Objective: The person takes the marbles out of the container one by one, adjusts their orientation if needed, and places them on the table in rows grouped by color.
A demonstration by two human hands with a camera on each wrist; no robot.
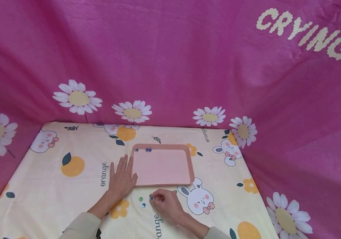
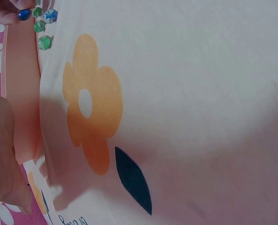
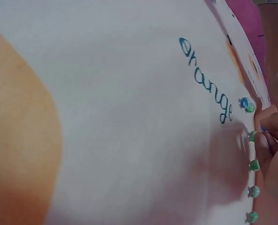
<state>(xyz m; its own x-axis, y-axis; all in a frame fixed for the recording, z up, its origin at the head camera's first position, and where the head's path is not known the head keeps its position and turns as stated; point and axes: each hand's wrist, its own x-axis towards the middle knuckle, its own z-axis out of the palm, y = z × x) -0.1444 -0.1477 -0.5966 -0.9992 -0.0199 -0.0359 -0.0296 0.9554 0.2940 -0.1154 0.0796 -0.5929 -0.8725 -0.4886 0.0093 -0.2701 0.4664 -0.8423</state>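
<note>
A pink tray point(image 1: 162, 146) lies on the cloth, with 3 dark blue marbles point(image 1: 148, 150) along its far side toward the left corner. My left hand point(image 1: 121, 177) rests at the tray's left edge, fingers straight and spread. Near the tray's front edge, my right hand point(image 1: 169, 204) pinches a blue marble point(image 2: 24, 15) between thumb and fingers. Beside it on the cloth are a green marble point(image 1: 141, 199) and a clear marble with blue inside point(image 1: 143, 205). More green marbles point(image 3: 254, 165) line the tray's front in the right wrist view, partly hidden by the right hand in the head view.
The table wears a cream cloth point(image 1: 78, 196) printed with oranges, rabbits and flowers. A magenta curtain point(image 1: 170, 66) with daisies hangs behind and on both sides of the table.
</note>
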